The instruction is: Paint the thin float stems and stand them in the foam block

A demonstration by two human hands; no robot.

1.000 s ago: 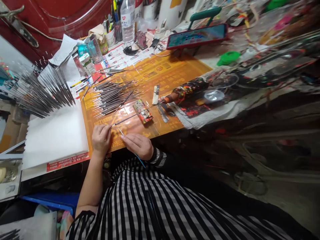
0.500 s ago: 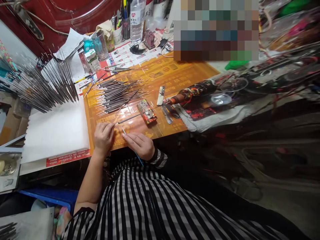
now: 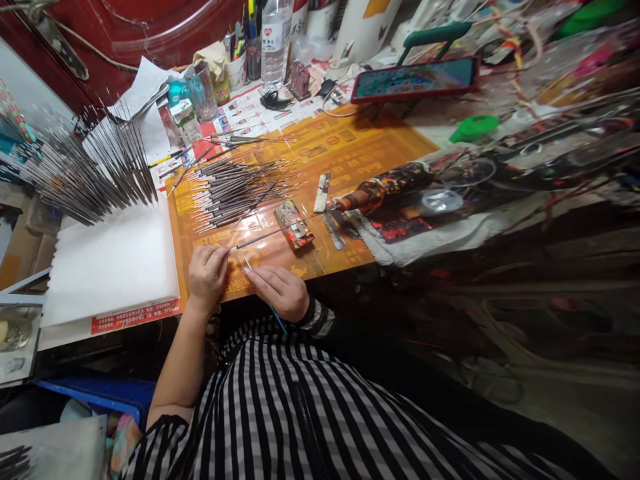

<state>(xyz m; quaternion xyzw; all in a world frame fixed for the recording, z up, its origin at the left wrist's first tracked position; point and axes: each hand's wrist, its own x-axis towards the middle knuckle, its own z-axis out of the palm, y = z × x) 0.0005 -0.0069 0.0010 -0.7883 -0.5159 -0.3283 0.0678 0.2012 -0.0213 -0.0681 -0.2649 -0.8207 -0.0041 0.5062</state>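
Note:
My left hand (image 3: 207,272) rests on the orange mat (image 3: 345,150) near the table's front edge, its fingers pinched on the end of a thin grey stick (image 3: 260,237) that points right toward a small paint-stained block (image 3: 296,226). Beside it, my right hand (image 3: 280,290) is closed on a fine blue-handled brush (image 3: 277,317), its tip aimed at the stick's held end. A pile of several similar sticks (image 3: 235,190) lies on the mat just beyond my hands.
A white foam block (image 3: 113,263) at left holds several upright sticks (image 3: 90,173). A paint-spattered cloth (image 3: 400,230) and tube lie at right. Bottles, cups and a phone on a stand (image 3: 415,77) crowd the back. A small blade (image 3: 323,190) lies by the block.
Between one second ago and half a second ago the view shifted slightly; since then hands, stick and brush stay where they were.

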